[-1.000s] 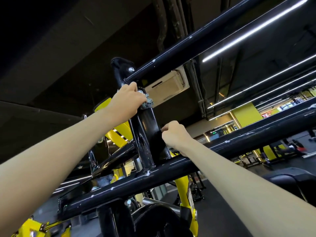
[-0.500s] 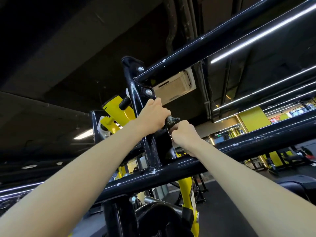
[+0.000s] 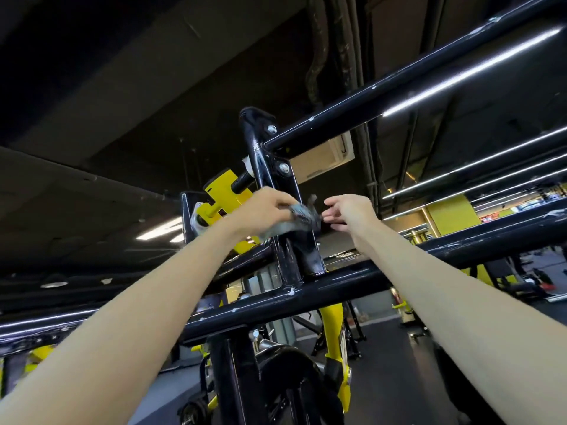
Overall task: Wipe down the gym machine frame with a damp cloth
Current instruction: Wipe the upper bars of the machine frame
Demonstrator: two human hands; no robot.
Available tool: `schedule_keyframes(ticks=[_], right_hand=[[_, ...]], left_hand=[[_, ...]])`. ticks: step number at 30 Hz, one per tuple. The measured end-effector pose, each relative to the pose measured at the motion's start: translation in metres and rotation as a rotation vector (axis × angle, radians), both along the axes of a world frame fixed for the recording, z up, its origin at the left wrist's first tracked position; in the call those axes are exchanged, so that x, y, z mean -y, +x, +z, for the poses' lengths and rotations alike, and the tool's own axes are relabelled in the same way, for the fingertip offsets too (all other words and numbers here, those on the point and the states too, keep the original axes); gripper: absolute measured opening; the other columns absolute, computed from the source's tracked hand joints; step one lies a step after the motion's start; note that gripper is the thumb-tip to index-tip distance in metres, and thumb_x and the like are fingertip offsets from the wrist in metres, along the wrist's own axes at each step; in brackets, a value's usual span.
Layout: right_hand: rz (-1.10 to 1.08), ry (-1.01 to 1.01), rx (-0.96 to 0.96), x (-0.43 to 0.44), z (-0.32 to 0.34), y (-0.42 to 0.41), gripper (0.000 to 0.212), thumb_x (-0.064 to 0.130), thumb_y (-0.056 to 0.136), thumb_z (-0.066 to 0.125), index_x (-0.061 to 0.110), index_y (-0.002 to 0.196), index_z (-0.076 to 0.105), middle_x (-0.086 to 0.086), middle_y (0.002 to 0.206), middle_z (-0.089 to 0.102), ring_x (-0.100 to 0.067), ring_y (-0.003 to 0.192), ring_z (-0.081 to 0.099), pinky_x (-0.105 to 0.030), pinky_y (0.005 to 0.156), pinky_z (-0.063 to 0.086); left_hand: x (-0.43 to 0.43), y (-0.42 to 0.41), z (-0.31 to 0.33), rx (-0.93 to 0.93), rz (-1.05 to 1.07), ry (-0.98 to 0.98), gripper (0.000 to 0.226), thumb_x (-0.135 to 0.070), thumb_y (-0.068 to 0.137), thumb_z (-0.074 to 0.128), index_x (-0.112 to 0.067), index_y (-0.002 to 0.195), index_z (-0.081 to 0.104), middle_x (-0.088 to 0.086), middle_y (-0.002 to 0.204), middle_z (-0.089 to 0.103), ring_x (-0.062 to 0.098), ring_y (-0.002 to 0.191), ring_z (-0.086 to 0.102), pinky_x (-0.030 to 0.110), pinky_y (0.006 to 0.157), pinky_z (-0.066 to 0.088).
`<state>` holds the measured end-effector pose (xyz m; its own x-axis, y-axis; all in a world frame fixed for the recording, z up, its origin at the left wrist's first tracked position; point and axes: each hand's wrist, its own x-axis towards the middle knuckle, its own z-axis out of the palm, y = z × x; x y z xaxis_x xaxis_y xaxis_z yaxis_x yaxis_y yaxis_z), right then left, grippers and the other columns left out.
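Both arms were raised toward the black upright post [image 3: 277,210] of the gym machine frame, at the point where it rose from the lower horizontal bar [image 3: 322,289]. The left hand [image 3: 260,213] was clenched around a grey, damp-looking cloth [image 3: 299,220], gripping it at the cloth's 9 o'clock end. The cloth was bunched and lay across the front face of the post, roughly midway up, with a loose corner standing up at its 1 o'clock side. Whether the cloth pressed flat on the metal or merely hung before it could not be told, as that area was blurred.

The right hand [image 3: 348,210] was at 3 o'clock of the cloth, fingers spread and loosened, holding nothing. Its fingertips [image 3: 329,214] were just beside the cloth's free edge; contact could not be confirmed.

The post carried two bolts [image 3: 283,168] near its top, at 12 o'clock of the hands, where the upper horizontal bar [image 3: 399,87] joined it. White chips marked the paint on both bars. A yellow bracket [image 3: 225,194] with a black threaded rod sat at 10 o'clock of the left hand, behind the post. A beige ceiling unit [image 3: 325,159] was visible at 1 o'clock of the post. Strip lights [image 3: 472,72] ran overhead toward 2 o'clock.
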<state>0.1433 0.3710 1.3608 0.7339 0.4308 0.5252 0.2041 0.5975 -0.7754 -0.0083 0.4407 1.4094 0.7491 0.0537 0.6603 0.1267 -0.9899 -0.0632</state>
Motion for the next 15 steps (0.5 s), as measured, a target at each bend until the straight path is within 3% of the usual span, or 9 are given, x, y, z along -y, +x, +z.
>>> schedule_keyframes(ticks=[2, 5, 8, 11, 15], right_hand=[[0.209, -0.018, 0.085, 0.012, 0.001, -0.018, 0.029, 0.000, 0.096, 0.039, 0.004, 0.115, 0.060, -0.012, 0.090, 0.062, -0.018, 0.079, 0.061, -0.036, 0.089, 0.051], [0.377, -0.021, 0.237, 0.014, -0.001, -0.038, 0.021, 0.015, 0.097, 0.049, 0.007, 0.113, 0.059, -0.014, 0.104, 0.065, -0.024, 0.094, 0.064, -0.037, 0.085, 0.054], [0.251, -0.044, 0.288, 0.011, 0.003, -0.051, 0.010, 0.012, 0.095, 0.055, 0.007, 0.102, 0.060, -0.012, 0.100, 0.065, -0.022, 0.089, 0.064, -0.031, 0.070, 0.058], [0.088, -0.082, 0.267, 0.011, 0.007, -0.055, 0.004, 0.012, 0.092, 0.062, 0.009, 0.093, 0.059, -0.010, 0.092, 0.066, -0.020, 0.084, 0.064, -0.030, 0.066, 0.057], [0.015, -0.121, 0.250, 0.013, 0.004, -0.061, 0.007, 0.016, 0.092, 0.063, 0.010, 0.092, 0.060, -0.006, 0.083, 0.066, -0.017, 0.074, 0.064, -0.028, 0.060, 0.056]], left_hand=[[-0.005, -0.014, 0.005, 0.307, -0.176, -0.369, 0.017, -0.004, 0.088, 0.062, -0.019, 0.089, 0.071, 0.001, 0.089, 0.070, 0.016, 0.086, 0.064, 0.026, 0.077, 0.050], [-0.006, -0.016, -0.001, 0.359, -0.296, -0.701, 0.011, -0.003, 0.089, 0.063, -0.014, 0.089, 0.065, 0.003, 0.085, 0.067, 0.019, 0.081, 0.063, 0.033, 0.079, 0.050], [-0.006, -0.011, -0.013, 0.314, -0.407, -0.827, 0.013, -0.009, 0.094, 0.058, -0.014, 0.082, 0.060, 0.004, 0.085, 0.067, 0.020, 0.085, 0.063, 0.037, 0.082, 0.049], [-0.013, -0.010, -0.019, 0.276, -0.445, -0.869, 0.016, -0.020, 0.098, 0.053, -0.012, 0.091, 0.065, 0.007, 0.103, 0.069, 0.023, 0.100, 0.064, 0.043, 0.094, 0.050], [-0.021, -0.013, -0.023, 0.255, -0.524, -0.972, 0.017, -0.025, 0.095, 0.058, -0.010, 0.101, 0.063, 0.006, 0.102, 0.069, 0.021, 0.095, 0.065, 0.040, 0.084, 0.055]])
